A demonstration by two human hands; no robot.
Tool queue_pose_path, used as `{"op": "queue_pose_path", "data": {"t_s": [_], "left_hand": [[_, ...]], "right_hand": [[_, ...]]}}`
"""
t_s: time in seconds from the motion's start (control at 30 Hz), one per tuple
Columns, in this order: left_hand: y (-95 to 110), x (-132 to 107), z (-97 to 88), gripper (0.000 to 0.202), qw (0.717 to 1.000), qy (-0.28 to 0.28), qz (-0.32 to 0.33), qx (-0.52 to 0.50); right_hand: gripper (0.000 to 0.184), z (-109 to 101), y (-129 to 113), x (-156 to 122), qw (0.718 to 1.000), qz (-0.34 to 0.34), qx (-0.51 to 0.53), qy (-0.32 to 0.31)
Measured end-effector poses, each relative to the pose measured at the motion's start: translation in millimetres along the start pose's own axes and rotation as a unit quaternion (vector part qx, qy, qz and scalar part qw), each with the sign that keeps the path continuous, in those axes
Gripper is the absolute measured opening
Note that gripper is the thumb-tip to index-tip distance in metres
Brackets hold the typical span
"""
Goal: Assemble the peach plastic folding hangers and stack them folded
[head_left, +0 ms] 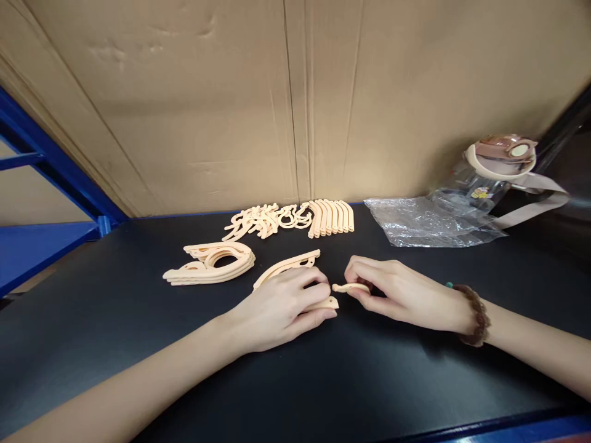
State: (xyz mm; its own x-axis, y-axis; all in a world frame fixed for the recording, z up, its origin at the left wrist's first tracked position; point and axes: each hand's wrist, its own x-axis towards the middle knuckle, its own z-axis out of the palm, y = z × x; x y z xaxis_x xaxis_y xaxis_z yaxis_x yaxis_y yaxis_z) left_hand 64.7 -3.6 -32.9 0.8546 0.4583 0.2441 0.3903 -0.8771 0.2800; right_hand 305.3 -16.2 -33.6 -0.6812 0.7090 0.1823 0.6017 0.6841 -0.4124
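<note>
Head view. Our left hand (281, 304), one: fingers closed on a curved cream piece (324, 304), low over the dark surface (332, 375). Our right hand (401, 290), one: fingers pinching a small cream hook (344, 287), its knobbed end just beside our left fingers. Beyond, we list a stack of cream frames (237, 264), a jumbled heap of cream parts (258, 216), a row of curved arms (329, 216); rightward, a clear bag (425, 226), a lidded bottle (501, 157).

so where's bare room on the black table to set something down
Bare table shows between the forearms, left of the stacked pieces, and between the plastic bag and right forearm. Crowded: back middle, with loose pieces and a row of curved pieces, and around the left hand and right hand.
</note>
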Motion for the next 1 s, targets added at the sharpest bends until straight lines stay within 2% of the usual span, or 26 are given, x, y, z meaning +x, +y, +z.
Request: {"op": "queue_pose_path", "data": {"t_s": [0.23, 0.4, 0.9, 1.0], "left_hand": [[0.5, -1.1, -0.5, 0.024, 1.000, 0.026, 0.017, 0.001], [-1.5, -1.5, 3.0, 0.024, 0.999, 0.023, 0.038, -0.007], [0.2, -1.0, 1.0, 0.015, 0.996, 0.020, -0.053, -0.075], [0.5, -2.0, 0.1, 0.022, 0.993, 0.028, -0.059, -0.099]], "right_hand": [[0.019, 0.1, -4.7, 0.0, 0.999, 0.028, -0.015, -0.031], [0.031, 2.5, -2.9, 0.0, 0.998, -0.005, -0.050, -0.032], [0.033, 3.8, -3.5, -2.3, 0.999, -0.035, -0.024, -0.018], [0.034, 4.1, -3.6, -2.5, 0.999, -0.044, -0.001, -0.016]]}}
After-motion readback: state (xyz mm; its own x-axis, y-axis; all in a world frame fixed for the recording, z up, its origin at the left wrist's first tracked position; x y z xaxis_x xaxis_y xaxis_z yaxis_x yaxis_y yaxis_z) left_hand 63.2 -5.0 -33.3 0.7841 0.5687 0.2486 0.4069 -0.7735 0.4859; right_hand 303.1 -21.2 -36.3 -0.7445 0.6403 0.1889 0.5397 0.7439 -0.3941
